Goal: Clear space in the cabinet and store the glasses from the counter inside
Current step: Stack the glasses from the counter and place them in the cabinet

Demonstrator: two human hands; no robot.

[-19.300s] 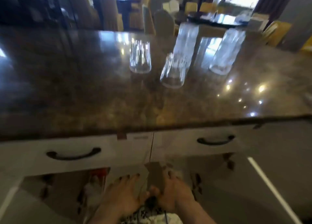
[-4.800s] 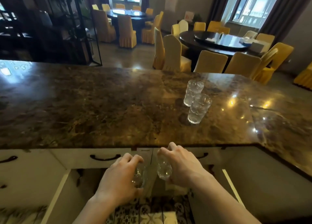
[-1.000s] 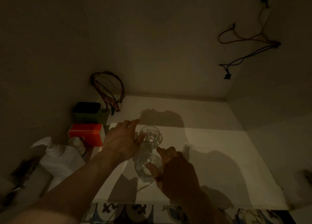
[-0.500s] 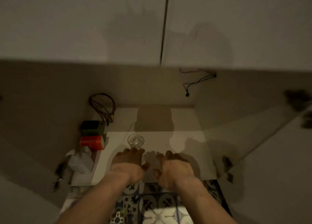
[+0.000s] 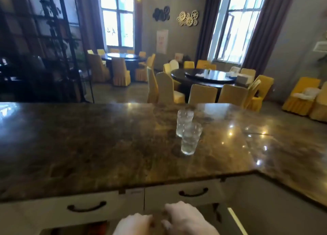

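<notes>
Marble counter (image 5: 106,146) bears two glasses (image 5: 190,139); blurred, cropped left hand (image 5: 132,225) and right hand (image 5: 185,218) grip unreadable.

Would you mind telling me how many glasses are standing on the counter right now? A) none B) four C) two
C: only the near glass and the far glass stand on the marble counter, close together right of its middle.

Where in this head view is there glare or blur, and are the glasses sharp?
Head view: window light blows out; bright glare spots on the counter right of the two glasses, which look slightly soft; both hands are blurred and overexposed.
</notes>
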